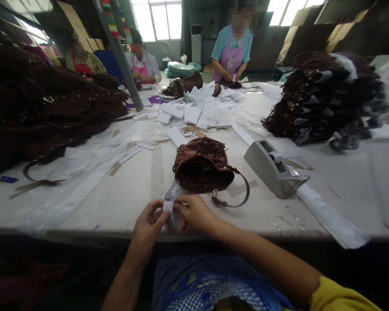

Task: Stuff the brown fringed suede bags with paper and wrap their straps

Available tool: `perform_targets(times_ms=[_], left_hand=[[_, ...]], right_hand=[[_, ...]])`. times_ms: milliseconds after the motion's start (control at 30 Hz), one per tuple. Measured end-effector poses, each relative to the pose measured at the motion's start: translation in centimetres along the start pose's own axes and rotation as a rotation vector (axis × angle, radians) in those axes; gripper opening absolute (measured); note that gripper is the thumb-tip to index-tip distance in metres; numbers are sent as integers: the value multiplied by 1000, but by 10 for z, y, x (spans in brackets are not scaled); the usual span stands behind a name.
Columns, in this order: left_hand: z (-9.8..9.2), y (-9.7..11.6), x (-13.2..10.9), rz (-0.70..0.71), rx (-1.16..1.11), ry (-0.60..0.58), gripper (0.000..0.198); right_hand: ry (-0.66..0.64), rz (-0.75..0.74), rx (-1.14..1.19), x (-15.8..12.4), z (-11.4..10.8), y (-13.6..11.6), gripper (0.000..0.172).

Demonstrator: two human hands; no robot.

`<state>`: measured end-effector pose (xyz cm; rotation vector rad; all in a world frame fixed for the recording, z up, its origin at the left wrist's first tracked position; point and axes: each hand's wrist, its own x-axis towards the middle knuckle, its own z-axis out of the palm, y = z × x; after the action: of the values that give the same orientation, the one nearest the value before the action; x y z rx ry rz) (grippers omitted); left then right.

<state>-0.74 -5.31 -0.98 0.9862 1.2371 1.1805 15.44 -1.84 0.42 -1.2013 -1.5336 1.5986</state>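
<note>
A small white piece of paper or foam [168,206] is pinched between my two hands at the table's front edge. My left hand [152,218] grips its left side with thumb and fingers. On the other side my right hand [189,209] has its fingers closed at the same piece and on crumpled clear plastic [172,190] around it. Just beyond lies a brown fringed handbag [202,166], its dark mouth facing me. The bag's strap [246,190] with a buckle curves out to the right on the table.
A grey tape dispenser [272,168] stands right of the bag. White padding pieces [197,110] heap up behind it. Piles of brown bags lie left [52,103] and right [324,99]. A metal post [121,56] rises at the left. Several co-workers [231,52] are across the table.
</note>
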Motion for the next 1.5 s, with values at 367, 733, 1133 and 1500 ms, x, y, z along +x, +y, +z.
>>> perform_targets(times_ms=[367, 733, 1133, 1500], left_hand=[[9, 3, -5, -77, 23, -28, 57], [-43, 34, 55, 386, 569, 384, 35], [67, 8, 7, 604, 755, -446, 34], [26, -3, -23, 206, 538, -71, 23]], right_hand=[[20, 9, -137, 4, 4, 3, 25], [321, -513, -1208, -81, -87, 12, 30], [142, -718, -838, -83, -100, 12, 28], [-44, -668, -840, -31, -66, 9, 31]])
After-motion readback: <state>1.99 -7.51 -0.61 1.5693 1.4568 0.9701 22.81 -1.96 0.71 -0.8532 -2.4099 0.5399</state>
